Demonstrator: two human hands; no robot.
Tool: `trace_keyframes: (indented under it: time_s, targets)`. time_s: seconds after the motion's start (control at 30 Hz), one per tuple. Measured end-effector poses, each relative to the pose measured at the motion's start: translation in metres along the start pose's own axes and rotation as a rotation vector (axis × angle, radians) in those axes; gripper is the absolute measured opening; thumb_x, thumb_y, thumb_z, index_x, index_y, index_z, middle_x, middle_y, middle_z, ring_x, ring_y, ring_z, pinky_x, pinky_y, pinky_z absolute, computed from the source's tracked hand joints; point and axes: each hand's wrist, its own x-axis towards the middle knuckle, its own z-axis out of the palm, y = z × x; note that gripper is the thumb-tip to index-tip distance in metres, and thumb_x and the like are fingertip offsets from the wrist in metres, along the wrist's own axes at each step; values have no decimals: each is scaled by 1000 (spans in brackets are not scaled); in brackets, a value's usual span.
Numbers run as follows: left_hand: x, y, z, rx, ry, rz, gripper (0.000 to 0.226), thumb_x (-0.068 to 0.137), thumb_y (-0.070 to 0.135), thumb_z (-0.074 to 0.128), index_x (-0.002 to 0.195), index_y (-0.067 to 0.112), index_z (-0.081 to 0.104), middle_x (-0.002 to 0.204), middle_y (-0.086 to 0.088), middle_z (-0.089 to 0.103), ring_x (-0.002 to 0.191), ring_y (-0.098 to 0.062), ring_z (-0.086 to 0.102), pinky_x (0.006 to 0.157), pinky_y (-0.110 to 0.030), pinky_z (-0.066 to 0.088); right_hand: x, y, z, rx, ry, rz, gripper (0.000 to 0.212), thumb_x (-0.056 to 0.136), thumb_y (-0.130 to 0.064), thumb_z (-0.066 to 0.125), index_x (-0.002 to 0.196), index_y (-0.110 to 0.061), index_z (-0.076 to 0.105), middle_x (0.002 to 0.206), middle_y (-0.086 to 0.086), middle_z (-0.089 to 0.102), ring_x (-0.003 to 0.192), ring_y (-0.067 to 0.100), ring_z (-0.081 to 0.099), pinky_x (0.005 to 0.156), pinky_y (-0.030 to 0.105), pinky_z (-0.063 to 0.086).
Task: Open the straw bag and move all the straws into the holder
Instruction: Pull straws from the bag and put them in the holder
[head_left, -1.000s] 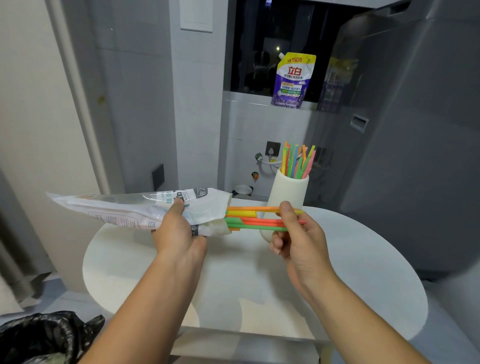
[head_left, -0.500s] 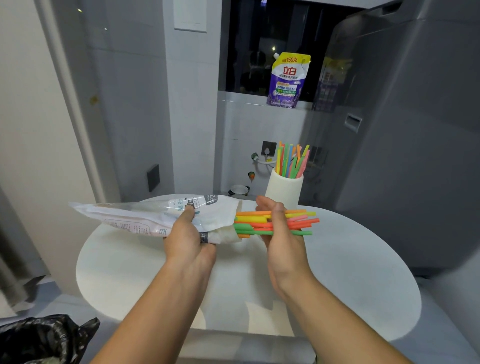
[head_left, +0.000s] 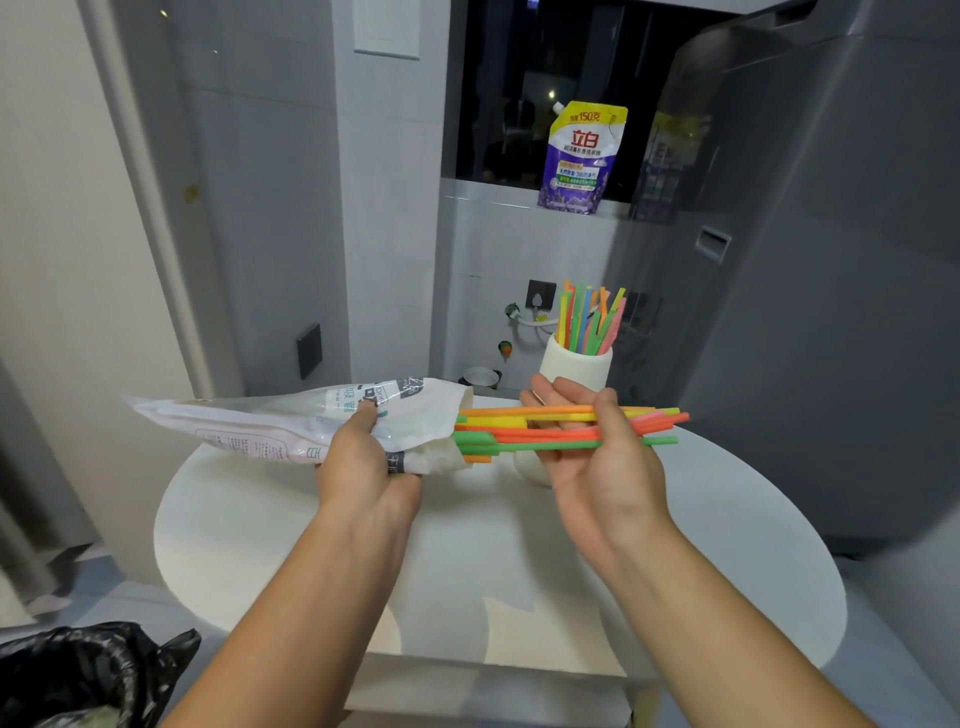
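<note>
Left hand (head_left: 363, 467) is clamped around the straw bag (head_left: 249, 423), thumb on top and fingers curled underneath near the open end. The bag lies sideways in the air above the table (head_left: 753, 519), with its sealed end pointing left and its mouth facing right. It looks slack and flat along most of its length.

Right hand (head_left: 602, 483) is palm up, with the bundle of straws (head_left: 519, 431) lying across the fingers and the thumb folded over to pin it. Orange, yellow, green and pink straws run level from left to right. Their left tips sit right at the bag's mouth; I cannot tell whether any are inside it. Their right tips stick out past the hand.

Just behind that hand, the white holder (head_left: 571, 366) stands upright on the table, partly hidden by the fingers. It is already stocked: the standing straws (head_left: 587, 322) fan out above its rim in green, orange, yellow, blue and pink.

On the ledge behind sits a purple detergent pouch (head_left: 579, 156). A black bin bag (head_left: 78, 675) is bunched at the lower left, down beside the table.
</note>
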Motion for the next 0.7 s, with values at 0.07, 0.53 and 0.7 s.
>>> trace_keyframes:
  time_s: [0.07, 0.53, 0.7]
  targets:
    - [2, 2, -1, 2, 5, 10, 38, 105, 16, 61, 143, 13, 62, 131, -5, 75, 85, -17, 75, 48, -29, 62, 1, -7, -1, 29, -3, 14, 44, 109, -31, 31, 112, 1, 61, 111, 19, 75, 108, 33, 71, 105, 49, 48]
    - [12, 4, -6, 5, 26, 43, 39, 105, 17, 61, 144, 15, 60, 132, -4, 74, 88, -17, 75, 43, -25, 56, 8, -44, -5, 31, 36, 75, 43, 108, -31, 35, 121, 5, 55, 110, 27, 73, 95, 43, 73, 90, 56, 55]
    - [13, 8, -7, 6, 24, 59, 39, 106, 18, 61, 144, 15, 60, 124, 0, 74, 70, -11, 74, 39, -19, 50, 13, -57, -9, 17, 74, 73, 43, 109, -32, 33, 119, 4, 54, 106, 28, 73, 93, 45, 73, 91, 59, 54]
